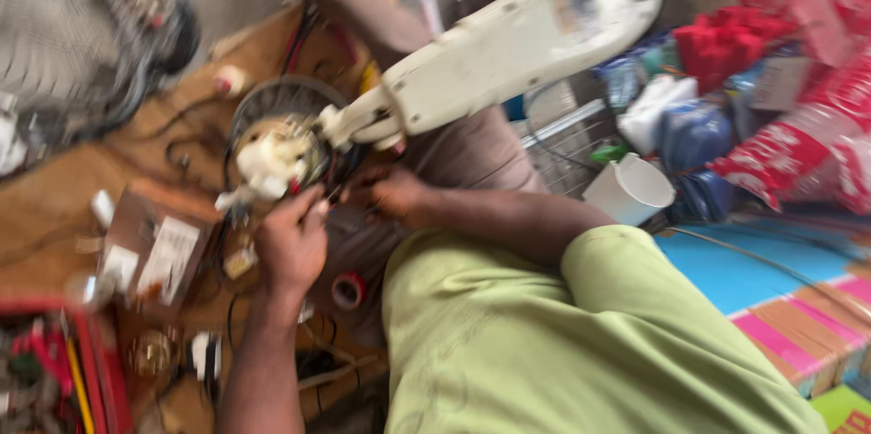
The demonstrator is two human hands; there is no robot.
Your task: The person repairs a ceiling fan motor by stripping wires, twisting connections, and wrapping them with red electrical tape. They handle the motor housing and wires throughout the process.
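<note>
My left hand (pixel 290 243), at centre left of the blurred frame, had its fingers curled against the small white motor part (pixel 269 165) just above it, though I could not tell whether they gripped it or only pressed on it. My right hand (pixel 392 195), just right of centre, was buried in dark wires (pixel 349 166) under the joint of a long cream-white fan body (pixel 508 44) that slanted up to the upper right; its fingers were hidden, so I could not tell their state. The motor part sat inside a round dark housing (pixel 281 98) above the brown counter (pixel 54 207). As I judged it, the tilted fan body could slip and drag the wires, since only its joint seemed supported, and loose wires could snag my fingers. I counted one fan body, one round housing, one white cup (pixel 631 189) at centre right, one roll of tape (pixel 348 290) below my hands, and one red tray (pixel 91 361) at lower left.
</note>
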